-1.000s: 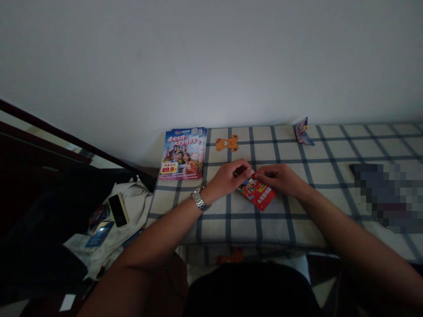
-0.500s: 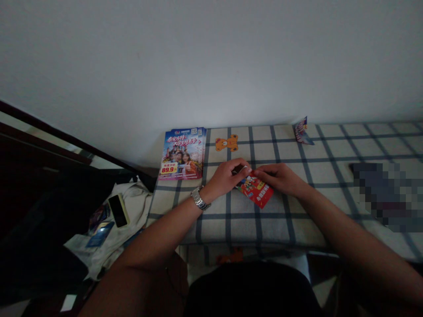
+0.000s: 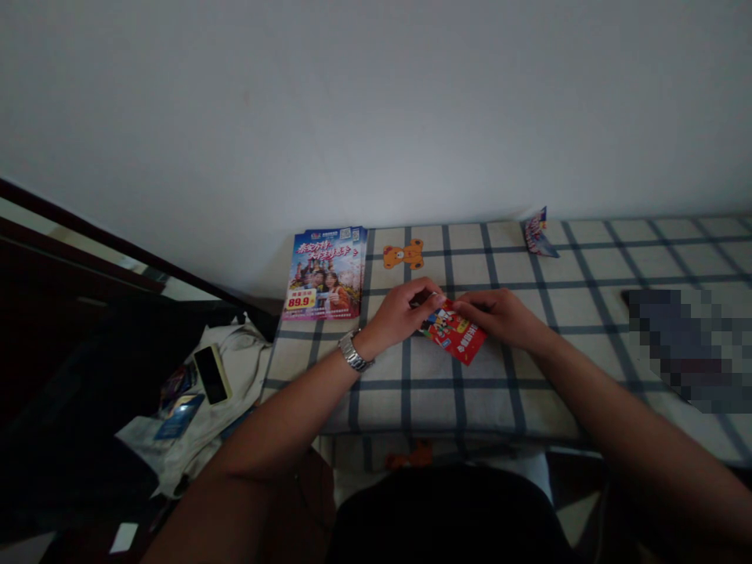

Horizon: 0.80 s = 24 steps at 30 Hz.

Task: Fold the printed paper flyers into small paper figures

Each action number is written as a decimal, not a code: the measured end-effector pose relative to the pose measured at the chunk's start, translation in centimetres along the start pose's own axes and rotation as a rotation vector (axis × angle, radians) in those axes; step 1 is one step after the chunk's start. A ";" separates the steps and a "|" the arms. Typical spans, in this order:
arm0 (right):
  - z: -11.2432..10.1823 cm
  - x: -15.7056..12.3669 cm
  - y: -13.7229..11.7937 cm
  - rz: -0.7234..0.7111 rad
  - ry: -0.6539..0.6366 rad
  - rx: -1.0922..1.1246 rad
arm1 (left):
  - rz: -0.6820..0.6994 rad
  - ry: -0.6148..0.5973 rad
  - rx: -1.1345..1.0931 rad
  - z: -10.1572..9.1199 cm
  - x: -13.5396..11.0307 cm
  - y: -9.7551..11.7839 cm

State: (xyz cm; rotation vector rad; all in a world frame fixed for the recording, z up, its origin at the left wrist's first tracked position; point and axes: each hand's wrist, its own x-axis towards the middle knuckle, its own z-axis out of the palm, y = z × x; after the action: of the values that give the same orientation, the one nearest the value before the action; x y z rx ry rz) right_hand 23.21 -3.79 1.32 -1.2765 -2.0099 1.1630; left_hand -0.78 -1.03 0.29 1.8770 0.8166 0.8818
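Observation:
A small red printed leaflet (image 3: 453,335) with coloured figures and white lettering lies tilted just above the checked cloth. My left hand (image 3: 411,307) pinches its upper left edge, thumb on the printed side. At the upper right edge my right hand (image 3: 504,315) is closed on the same leaflet, thumb and forefinger pressed together. Part of the leaflet's top edge is hidden by the fingers, so I cannot make out whether it is folded there. Left of my hands is a stack of blue and pink flyers (image 3: 325,274) marked 89.9.
The checked tablecloth (image 3: 381,407) runs along a white wall. On it are a bear print (image 3: 403,254), a folded paper piece (image 3: 538,235) standing at the back and a dark blurred object (image 3: 687,345) at right. Lower left, a phone (image 3: 212,374) rests on white cloth or bags.
The red leaflet has tilted slightly, its lower corner a little higher and further right. Both hands keep hold of it, with small finger shifts.

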 end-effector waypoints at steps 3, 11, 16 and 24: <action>-0.2 0.0 0.1 -0.003 -0.006 -0.022 | -0.006 0.025 0.021 -0.3 0.1 0.0; -0.7 -0.1 0.5 -0.035 0.003 -0.126 | -0.024 0.020 0.047 -0.4 0.1 -0.1; -1.3 -0.2 0.6 -0.058 -0.038 -0.153 | -0.052 0.049 0.052 -0.7 0.3 -0.2; -1.5 -0.1 0.8 -0.070 -0.003 -0.133 | -0.041 0.073 0.043 -1.2 0.4 -0.4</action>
State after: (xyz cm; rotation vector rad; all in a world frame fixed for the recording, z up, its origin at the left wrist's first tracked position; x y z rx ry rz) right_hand 24.77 -3.08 1.38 -1.2564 -2.1478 1.0143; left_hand -1.58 -0.04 0.50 1.8679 0.9224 0.9186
